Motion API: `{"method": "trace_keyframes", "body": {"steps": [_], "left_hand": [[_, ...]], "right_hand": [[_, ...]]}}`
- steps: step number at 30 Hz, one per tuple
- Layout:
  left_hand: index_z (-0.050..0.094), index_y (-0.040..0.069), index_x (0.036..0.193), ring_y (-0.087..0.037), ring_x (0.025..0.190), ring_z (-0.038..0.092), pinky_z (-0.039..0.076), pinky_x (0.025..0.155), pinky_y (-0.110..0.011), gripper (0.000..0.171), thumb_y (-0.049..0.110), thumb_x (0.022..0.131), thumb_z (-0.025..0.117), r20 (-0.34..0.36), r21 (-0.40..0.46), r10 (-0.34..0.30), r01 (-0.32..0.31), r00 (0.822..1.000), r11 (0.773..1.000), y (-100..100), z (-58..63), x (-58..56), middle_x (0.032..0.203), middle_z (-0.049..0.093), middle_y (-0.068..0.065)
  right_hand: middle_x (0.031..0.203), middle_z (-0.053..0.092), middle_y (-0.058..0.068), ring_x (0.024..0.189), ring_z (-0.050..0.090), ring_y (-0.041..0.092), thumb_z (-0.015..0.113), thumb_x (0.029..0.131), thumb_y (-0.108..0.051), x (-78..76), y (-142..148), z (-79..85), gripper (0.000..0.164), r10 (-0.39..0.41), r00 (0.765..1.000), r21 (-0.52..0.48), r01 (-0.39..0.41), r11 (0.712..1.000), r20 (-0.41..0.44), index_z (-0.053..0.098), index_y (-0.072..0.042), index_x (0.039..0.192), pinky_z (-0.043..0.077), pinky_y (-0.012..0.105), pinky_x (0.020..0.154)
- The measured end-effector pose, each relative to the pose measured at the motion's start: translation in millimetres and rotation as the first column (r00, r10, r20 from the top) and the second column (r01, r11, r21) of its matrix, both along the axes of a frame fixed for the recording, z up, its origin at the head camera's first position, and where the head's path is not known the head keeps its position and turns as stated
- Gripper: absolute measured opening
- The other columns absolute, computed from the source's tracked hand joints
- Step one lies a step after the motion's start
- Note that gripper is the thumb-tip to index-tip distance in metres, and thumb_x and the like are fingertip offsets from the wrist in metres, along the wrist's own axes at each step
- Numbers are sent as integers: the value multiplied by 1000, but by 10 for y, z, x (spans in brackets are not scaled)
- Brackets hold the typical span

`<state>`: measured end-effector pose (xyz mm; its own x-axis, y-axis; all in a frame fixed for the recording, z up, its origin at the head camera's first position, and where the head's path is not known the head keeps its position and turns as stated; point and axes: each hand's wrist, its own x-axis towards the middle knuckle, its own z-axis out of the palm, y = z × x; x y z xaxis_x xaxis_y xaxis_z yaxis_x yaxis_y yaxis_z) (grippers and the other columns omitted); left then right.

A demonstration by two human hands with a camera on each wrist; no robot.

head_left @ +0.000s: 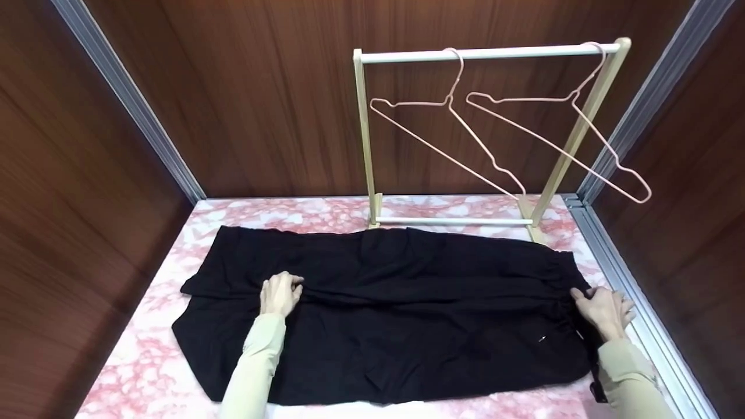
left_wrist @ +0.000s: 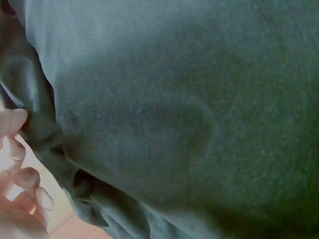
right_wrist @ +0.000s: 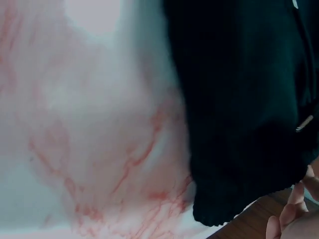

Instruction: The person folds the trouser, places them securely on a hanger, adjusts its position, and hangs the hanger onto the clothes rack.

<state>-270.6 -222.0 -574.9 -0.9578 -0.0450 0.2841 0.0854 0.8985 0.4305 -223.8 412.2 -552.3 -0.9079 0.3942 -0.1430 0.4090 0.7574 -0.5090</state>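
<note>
While the left hand (head_left: 280, 295) pinches a fold (head_left: 326, 293) of the black garment (head_left: 442, 349), the right hand (head_left: 605, 312) grips its gathered edge (head_left: 566, 272); the garment lies spread across the pink-marbled table (head_left: 145, 349), just in front of the rack (head_left: 454, 221)
</note>
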Motion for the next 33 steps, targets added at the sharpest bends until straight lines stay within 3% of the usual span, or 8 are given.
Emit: {"method": "trace_keyframes", "body": {"steps": [5,9,16,18,22,26,29,33], "left_hand": [[80,12,92,-37,90,70,54,84,-50,10,9,84,75,33,11,-12,12,999,1000,10,10,9,91,75,-9],[81,11,95,-40,95,71,56,85,-52,11,14,86,73,87,27,22,-25,996,999,1,28,-10,101,77,-12],[80,11,103,-44,96,71,55,84,-56,19,18,89,69,71,83,134,-140,988,987,33,68,-45,106,77,-15],[80,12,105,-44,97,71,55,85,-56,21,19,90,68,49,96,146,-150,988,984,57,73,-55,107,77,-14],[80,11,105,-43,99,71,56,85,-56,21,19,91,67,52,96,123,-128,991,987,95,39,-67,110,77,-14],[79,10,106,-42,105,69,55,89,-55,22,16,91,64,132,57,48,-56,990,997,83,-18,-36,112,74,-14],[74,6,118,-42,110,66,53,94,-54,31,12,90,60,167,22,-37,34,985,999,47,-52,0,114,69,-16],[64,2,131,-42,108,65,49,100,-55,45,4,86,59,98,12,-113,113,989,994,-15,-92,24,111,68,-16]], "right_hand": [[123,56,38,115,48,60,52,101,-39,-56,20,-3,52,39,996,-44,-42,998,-86,58,10,116,39,62,93],[120,60,36,111,57,48,49,103,-28,-90,-12,17,44,-24,970,-123,-6,992,-241,55,10,125,43,52,93],[117,60,34,110,54,42,48,103,-18,-177,-100,113,36,-211,833,-214,114,970,-512,54,9,125,38,49,97],[117,59,32,112,53,44,47,103,-17,-201,-117,127,34,-230,815,-228,124,966,-532,53,8,125,37,51,99],[126,55,35,120,50,50,41,105,-19,-219,-103,100,38,-193,887,-218,108,970,-419,46,8,132,36,57,104],[130,50,39,118,50,52,35,104,-18,-213,-23,23,44,-14,978,-191,-26,981,-208,38,8,140,41,58,99],[141,38,44,129,42,56,36,104,-16,-201,43,0,52,134,987,-216,-149,965,-82,27,10,148,37,63,108],[150,20,49,141,22,63,41,104,-15,-163,36,20,64,212,977,-188,-215,958,-39,13,16,151,22,68,118]]}}
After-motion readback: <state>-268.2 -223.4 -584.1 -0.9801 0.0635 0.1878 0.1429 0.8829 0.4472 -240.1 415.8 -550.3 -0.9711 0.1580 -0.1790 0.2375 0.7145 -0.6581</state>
